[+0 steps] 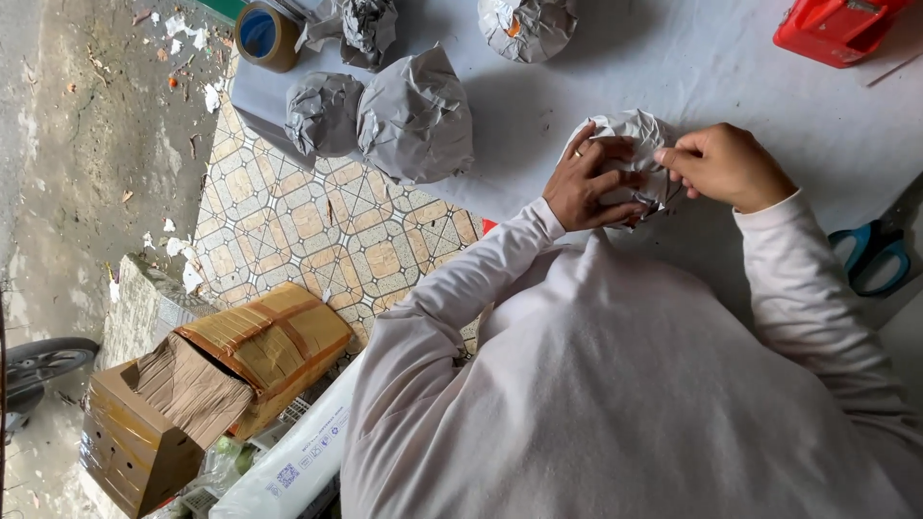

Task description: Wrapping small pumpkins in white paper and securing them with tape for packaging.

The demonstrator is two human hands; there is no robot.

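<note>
Wrapping step in hand, by the look of it: left hand (588,185) spread over a grey paper bundle (630,144) on the grey sheet (731,77), fingers clamped round its side; right hand (723,163) pinching a paper fold at its edge, fingertips together. Next move likely calls for holding that fold down firmly. Nearby, four wrapped grey bundles, largest (415,117) at sheet's edge; brown tape roll (266,35); red tool (835,27); blue-handled scissors (873,252); taped cardboard box (264,348) on patterned floor
</note>
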